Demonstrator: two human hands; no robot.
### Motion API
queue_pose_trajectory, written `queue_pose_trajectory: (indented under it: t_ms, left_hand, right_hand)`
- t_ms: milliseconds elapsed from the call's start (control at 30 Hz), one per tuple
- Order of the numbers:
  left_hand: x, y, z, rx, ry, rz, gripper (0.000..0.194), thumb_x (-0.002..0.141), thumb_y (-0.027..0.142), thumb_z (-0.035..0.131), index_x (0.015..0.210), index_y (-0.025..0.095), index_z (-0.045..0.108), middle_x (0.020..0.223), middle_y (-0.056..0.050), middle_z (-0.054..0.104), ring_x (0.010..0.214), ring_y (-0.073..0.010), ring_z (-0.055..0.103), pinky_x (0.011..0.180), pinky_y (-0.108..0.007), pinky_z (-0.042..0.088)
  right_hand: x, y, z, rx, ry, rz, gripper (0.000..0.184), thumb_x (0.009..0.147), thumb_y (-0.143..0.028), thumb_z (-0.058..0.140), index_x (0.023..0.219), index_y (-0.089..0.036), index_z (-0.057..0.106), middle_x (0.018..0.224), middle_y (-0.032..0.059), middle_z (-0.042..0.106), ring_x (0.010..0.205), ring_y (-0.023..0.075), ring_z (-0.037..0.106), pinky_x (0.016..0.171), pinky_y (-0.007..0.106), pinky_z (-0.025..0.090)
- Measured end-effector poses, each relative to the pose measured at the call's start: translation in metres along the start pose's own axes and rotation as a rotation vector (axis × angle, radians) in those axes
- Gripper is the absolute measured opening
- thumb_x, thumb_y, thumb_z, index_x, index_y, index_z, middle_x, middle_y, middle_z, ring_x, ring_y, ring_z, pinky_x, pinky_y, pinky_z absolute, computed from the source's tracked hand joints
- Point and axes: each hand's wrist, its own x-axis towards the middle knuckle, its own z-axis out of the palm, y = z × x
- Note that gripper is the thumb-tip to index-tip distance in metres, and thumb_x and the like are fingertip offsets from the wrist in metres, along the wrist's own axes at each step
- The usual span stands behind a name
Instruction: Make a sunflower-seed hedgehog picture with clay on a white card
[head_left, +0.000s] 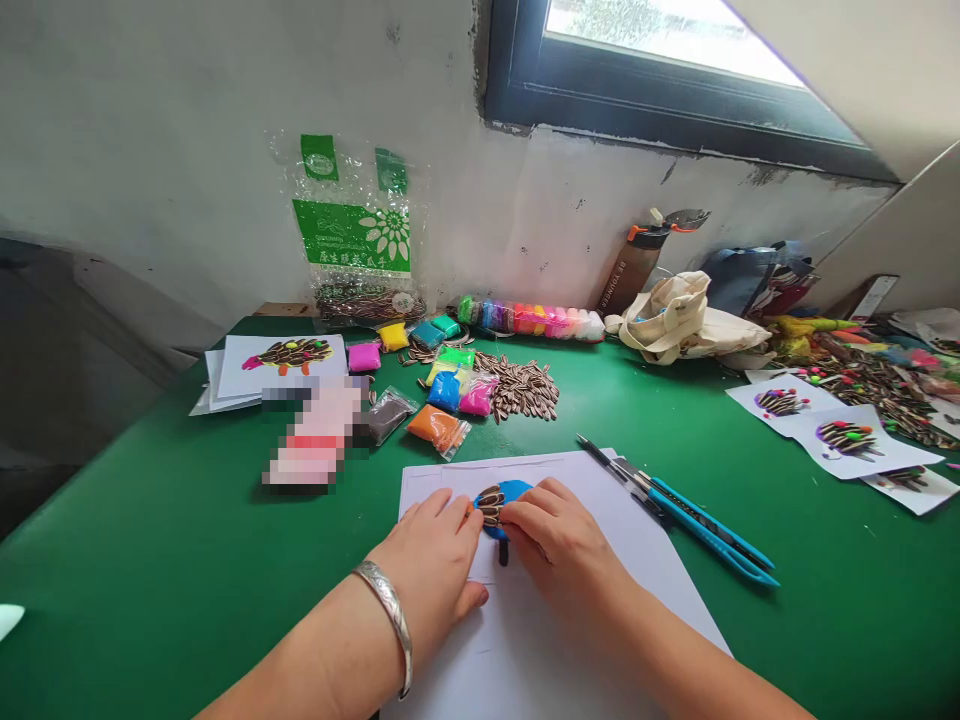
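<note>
A blue clay shape (516, 490) with a short dark clay leg (503, 552) lies on white paper (439, 480). Striped sunflower seeds (491, 503) are set side by side on its left part, and a bit of orange shows at the left edge. My left hand (435, 550), with a silver bangle at the wrist, rests on the sheet, fingers extended, tips at that left edge. From the right, my right hand (559, 530) pinches at a sunflower seed on the clay; its fingertips partly cover the seed and the clay's right side.
Clay packets (439, 428) and a sunflower seed pile (525, 388) lie beyond the paper. A pen (611, 465) and blue utility knife (709, 530) lie along its right edge. Finished seed pictures (289, 365) lie left, others (855, 440) right. A bottle (634, 270) stands behind.
</note>
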Motion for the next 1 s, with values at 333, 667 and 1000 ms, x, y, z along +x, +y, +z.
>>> queue_pose_trajectory:
  t_ms: [333,667,1000]
  left_hand:
    - [0.003,-0.008,0.019,-0.037,0.066,0.000,0.053,0.075,0.037,0.066,0.122,0.017,0.053,0.125,-0.013,0.055,0.120,-0.0331,0.043,0.098,-0.046,0.040]
    - [0.001,0.001,0.002,-0.004,-0.027,-0.033,0.052,0.076,0.030,0.063,0.124,0.014,0.053,0.127,-0.015,0.054,0.121,-0.0340,0.043,0.099,-0.047,0.041]
    - [-0.001,-0.001,0.004,-0.031,-0.026,-0.033,0.052,0.076,0.029,0.062,0.125,0.014,0.052,0.132,-0.014,0.051,0.125,-0.0329,0.040,0.103,-0.047,0.037]
  right_hand:
    - [0.001,0.003,0.001,0.041,-0.029,0.053,0.019,0.089,-0.012,0.048,0.080,-0.020,0.063,0.069,0.0037,0.061,0.070,0.0165,0.048,0.064,0.028,0.037]
    - [0.003,0.002,0.006,0.026,-0.026,0.063,0.021,0.087,-0.010,0.049,0.073,-0.020,0.062,0.066,0.0031,0.059,0.069,0.0161,0.049,0.063,0.028,0.037]
    - [0.000,0.014,-0.009,0.023,0.058,0.122,0.015,0.085,-0.013,0.051,0.080,-0.019,0.064,0.072,0.0041,0.061,0.073,0.0174,0.051,0.067,0.029,0.041]
